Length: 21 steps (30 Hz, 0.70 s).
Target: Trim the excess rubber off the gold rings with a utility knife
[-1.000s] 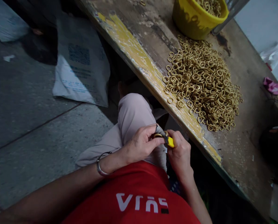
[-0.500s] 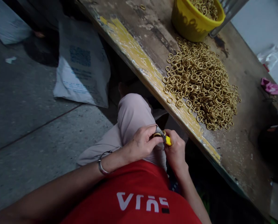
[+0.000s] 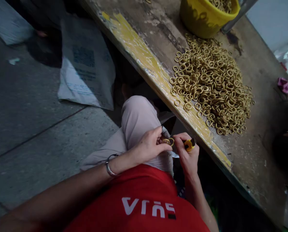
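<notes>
Over my lap, my left hand (image 3: 151,144) pinches a few gold-coloured rings (image 3: 168,141) between thumb and fingers. Just to the right, my right hand (image 3: 189,159) is closed round a yellow utility knife (image 3: 189,145), whose black end sticks up above the fist. The thumb and forefinger of that hand reach close to the rings; whether they touch them I cannot tell. The blade is not clearly seen. A big heap of similar rings (image 3: 213,83) lies on the worn wooden table (image 3: 255,158) beyond my hands.
Behind the heap stands a yellow tub (image 3: 199,21) with more rings in it. The table's yellow-taped edge (image 3: 144,61) runs diagonally past my knee. A printed sack (image 3: 88,64) rests on the floor at left. Pink cloth (image 3: 287,87) lies at far right.
My right hand has drawn slightly right, away from my left hand, and the knife has turned from lying against the rings to pointing up and away. The left hand still pinches the rings.
</notes>
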Each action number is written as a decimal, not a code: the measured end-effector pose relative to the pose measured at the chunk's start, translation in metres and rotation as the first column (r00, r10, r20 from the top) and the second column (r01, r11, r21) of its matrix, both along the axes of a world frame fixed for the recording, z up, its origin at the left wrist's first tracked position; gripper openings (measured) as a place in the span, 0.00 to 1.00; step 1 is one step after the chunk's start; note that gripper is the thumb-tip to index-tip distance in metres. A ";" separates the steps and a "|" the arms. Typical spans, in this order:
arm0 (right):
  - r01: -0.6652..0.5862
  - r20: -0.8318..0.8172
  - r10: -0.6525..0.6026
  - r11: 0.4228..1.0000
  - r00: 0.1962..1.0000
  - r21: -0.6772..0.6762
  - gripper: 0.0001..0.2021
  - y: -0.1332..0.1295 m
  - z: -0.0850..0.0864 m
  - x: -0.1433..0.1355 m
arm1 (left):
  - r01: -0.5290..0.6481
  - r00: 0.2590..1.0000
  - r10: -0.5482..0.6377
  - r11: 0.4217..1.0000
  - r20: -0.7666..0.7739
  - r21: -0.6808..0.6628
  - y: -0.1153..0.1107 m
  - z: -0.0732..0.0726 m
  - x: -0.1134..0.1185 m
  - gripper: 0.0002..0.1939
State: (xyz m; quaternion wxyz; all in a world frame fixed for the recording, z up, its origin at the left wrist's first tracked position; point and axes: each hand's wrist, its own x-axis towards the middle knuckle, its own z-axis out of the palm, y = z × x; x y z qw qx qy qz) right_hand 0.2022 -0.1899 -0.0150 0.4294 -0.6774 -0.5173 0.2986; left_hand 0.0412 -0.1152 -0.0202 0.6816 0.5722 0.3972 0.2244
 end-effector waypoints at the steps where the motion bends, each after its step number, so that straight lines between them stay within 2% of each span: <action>1: -0.046 -0.003 0.046 0.998 0.999 0.032 0.08 0.000 0.007 -0.003 | -0.006 0.999 0.007 0.999 -0.048 0.033 0.001 0.000 0.001 0.15; 4: -0.152 0.056 0.150 0.988 0.987 0.035 0.05 0.005 0.018 -0.007 | 0.032 0.988 -0.007 0.986 -0.153 0.162 0.003 0.003 0.003 0.16; 6: -0.164 0.090 0.163 0.986 0.983 0.006 0.05 0.008 0.019 -0.005 | 0.069 0.984 -0.031 0.975 -0.178 0.213 0.002 0.005 0.003 0.15; 8: -0.149 0.106 0.149 0.989 0.983 -0.007 0.05 0.011 0.018 -0.003 | 0.051 0.985 -0.014 0.975 -0.171 0.216 0.001 0.005 0.004 0.14; 10: -0.132 0.093 0.132 0.991 0.987 -0.005 0.05 0.012 0.017 0.000 | -0.006 0.992 0.025 0.989 -0.126 0.145 -0.001 0.003 0.005 0.13; 12: -0.132 0.064 0.132 0.991 0.989 -0.007 0.06 0.012 0.017 0.001 | -0.064 0.997 0.064 0.998 -0.036 -0.016 -0.003 0.002 0.006 0.13; 14: -0.126 0.033 0.126 0.992 0.991 -0.013 0.07 0.012 0.015 0.000 | -0.083 0.993 0.099 0.974 0.067 -0.211 -0.003 0.002 0.006 0.13; 16: -0.087 -0.015 0.087 0.996 0.996 -0.011 0.07 0.010 0.012 -0.002 | -0.091 0.979 0.147 0.934 0.139 -0.344 -0.003 0.002 0.005 0.13; 18: -0.016 -0.079 0.016 1.000 0.997 -0.002 0.08 0.008 0.007 -0.006 | -0.097 0.971 0.174 0.915 0.167 -0.391 -0.003 0.003 0.003 0.12; 21: 0.084 -0.160 -0.082 0.996 0.984 0.007 0.08 0.006 -0.002 -0.014 | -0.072 0.971 0.153 0.919 0.182 -0.389 -0.005 0.004 0.002 0.11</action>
